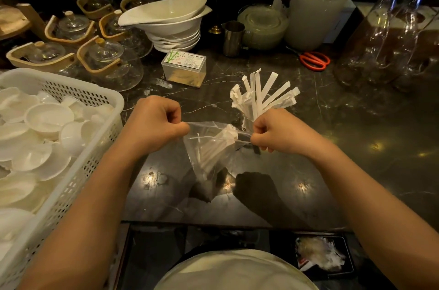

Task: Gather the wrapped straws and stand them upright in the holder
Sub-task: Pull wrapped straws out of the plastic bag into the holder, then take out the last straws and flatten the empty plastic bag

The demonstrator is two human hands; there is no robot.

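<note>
Left hand [156, 121]: fingers [175, 129] pinched tight on the left edge of a clear plastic bag [213, 147].
Right hand [275, 133]: fingers [257, 140] pinched tight on the bag's right edge; the film looks stretched taut between the two grips, as if being pulled open.
Wrapped straws in the bag [215, 149]: a small bundle hanging slantwise below and between the fingers, above the desk [356, 147].
Straws already standing [263, 94]: fanned upright just beyond the right fingers; the holder itself is mostly hidden behind that hand, so I cannot tell its shape.
Handling, judged: paper-wrapped straws are very light, thin and fairly stiff along their length, yet they crease if squeezed hard; the film is slippery and tears readily.
Where to take hold, judged: gather the bundle around its middle with a loose fist, ends aligned, so none slides out.
</note>
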